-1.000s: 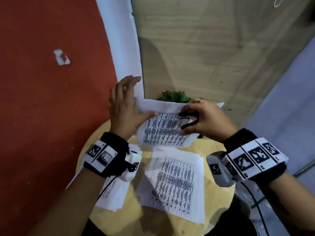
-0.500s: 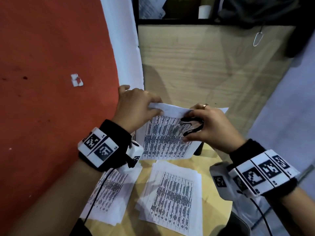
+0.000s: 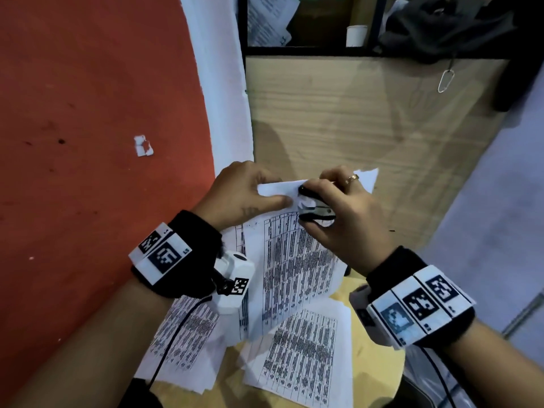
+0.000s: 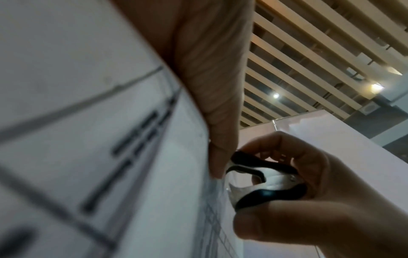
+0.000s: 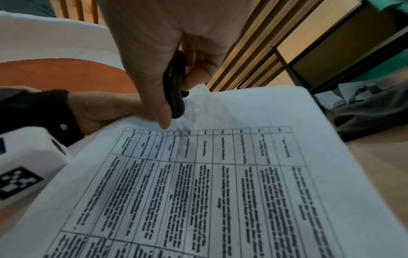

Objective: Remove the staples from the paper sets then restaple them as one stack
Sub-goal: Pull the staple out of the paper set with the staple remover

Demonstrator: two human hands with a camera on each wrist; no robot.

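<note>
I hold a printed paper set tilted up above the round table. My left hand pinches its top edge, thumb on the front. My right hand grips a black and metal staple remover, its claws against the top edge of the set beside my left thumb. The remover shows its claws spread at the paper's edge in the left wrist view. From the right wrist, the remover sits between thumb and fingers above the table-printed page. No staple is visible.
Two more printed paper sets lie on the round yellow table below. A red wall stands at left, a wooden cabinet side behind, with a shelf holding a white cup and dark cloth.
Both hands lifted the paper set higher and nearer. My left hand curled onto its top edge, and the right hand brought the staple remover up to that edge beside the left thumb.
</note>
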